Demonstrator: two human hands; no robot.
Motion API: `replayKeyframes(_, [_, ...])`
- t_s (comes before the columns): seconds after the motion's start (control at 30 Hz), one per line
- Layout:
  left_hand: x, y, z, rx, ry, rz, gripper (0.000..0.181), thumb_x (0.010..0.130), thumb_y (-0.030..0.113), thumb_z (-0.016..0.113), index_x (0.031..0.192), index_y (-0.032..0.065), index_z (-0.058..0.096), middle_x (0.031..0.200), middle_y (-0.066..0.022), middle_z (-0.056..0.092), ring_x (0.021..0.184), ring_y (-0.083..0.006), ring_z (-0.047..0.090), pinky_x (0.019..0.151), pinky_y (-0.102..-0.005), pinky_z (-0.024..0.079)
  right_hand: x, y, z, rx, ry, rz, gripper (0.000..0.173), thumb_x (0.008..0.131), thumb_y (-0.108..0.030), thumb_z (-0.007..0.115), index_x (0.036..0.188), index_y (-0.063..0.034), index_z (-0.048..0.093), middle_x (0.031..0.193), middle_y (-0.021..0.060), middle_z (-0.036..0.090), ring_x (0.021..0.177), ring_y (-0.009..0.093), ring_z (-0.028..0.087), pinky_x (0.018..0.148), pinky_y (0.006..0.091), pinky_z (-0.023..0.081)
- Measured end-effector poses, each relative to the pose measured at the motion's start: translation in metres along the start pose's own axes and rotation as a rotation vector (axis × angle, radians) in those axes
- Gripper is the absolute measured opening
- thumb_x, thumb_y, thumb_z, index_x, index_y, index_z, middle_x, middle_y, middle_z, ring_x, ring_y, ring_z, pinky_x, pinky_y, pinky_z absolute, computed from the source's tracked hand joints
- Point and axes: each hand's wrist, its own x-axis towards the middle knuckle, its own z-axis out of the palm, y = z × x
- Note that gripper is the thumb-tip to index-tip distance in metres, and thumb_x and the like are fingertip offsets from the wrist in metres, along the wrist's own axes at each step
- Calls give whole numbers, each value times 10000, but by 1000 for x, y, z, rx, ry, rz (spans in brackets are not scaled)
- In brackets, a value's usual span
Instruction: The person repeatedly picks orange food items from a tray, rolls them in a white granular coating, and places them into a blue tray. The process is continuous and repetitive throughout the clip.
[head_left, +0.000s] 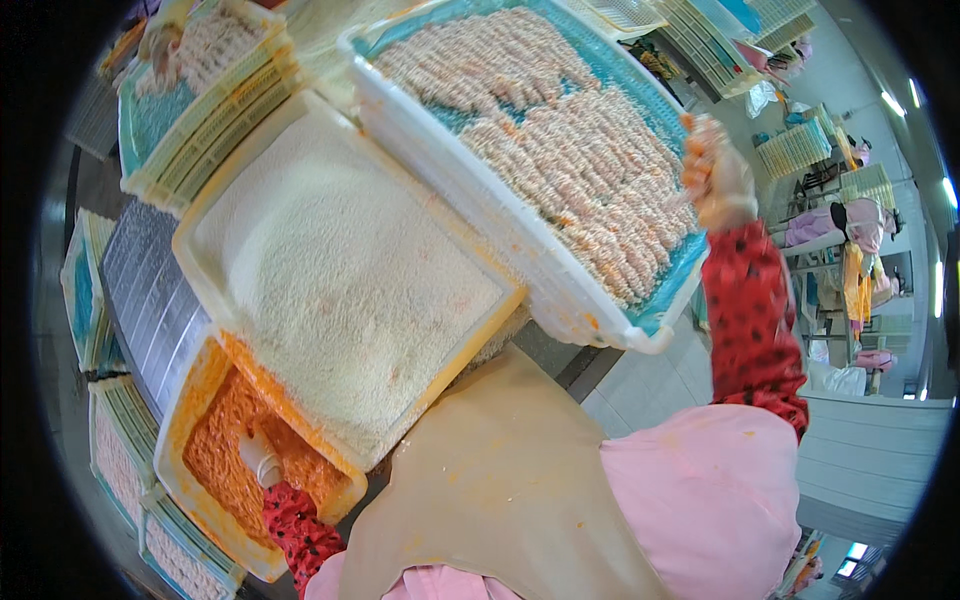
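My left hand (260, 454), in a pale glove, dips into an orange-red wet mix of small pieces (225, 427) in a white plastic tub (169, 450); its fingers are partly sunk, so what they hold is hidden. My right hand (716, 176), gloved and smeared with orange, is raised at the right edge of a large white crate (450, 195). Its fingers look curled, but blur hides whether anything is in them. Rows of crumb-coated strips (570, 165) lie on blue lining in that crate. Between the hands sits a tray (480, 360) of pale crumbs (330, 262).
At upper left, another person's hand (161, 56) is over a stack of crates (225, 124). More crates with coated pieces (180, 555) stand at lower left, near a ridged metal surface (154, 277). People in pink (862, 225) and stacked crates are at right.
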Motion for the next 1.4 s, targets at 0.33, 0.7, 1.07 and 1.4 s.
replayKeyframes(0.33, [43,-70,-5,68,-460,-5,334,750,301,646,786,-30,647,703,-108,631,600,-186,553,567,-332,461,213,50,-79,-938,30,-113,694,877,-619,360,1112,-8,592,1001,103,621,866,179,551,769,283,433])
replayKeyframes(0.7, [23,-140,30,-180,-106,-464,301,782,317,623,805,18,643,653,-79,579,581,-215,515,542,-359,424,178,34,-113,-820,-326,-30,385,887,-321,507,1133,-43,605,1040,37,610,842,134,526,795,272,405])
replayKeyframes(1.07, [44,44,-118,-257,-18,39,363,865,337,523,1065,53,629,980,-132,653,877,-230,601,797,-321,448,80,47,-46,-882,-482,-399,356,928,-211,466,1199,15,515,1141,97,576,983,165,559,854,291,454])
replayKeyframes(1.4, [-12,225,-163,-957,-945,199,295,824,147,610,1069,-18,603,804,-30,584,726,-122,576,664,-275,489,-124,179,137,-393,-781,4,383,875,-162,510,1195,49,505,1197,129,542,1151,209,478,979,305,342])
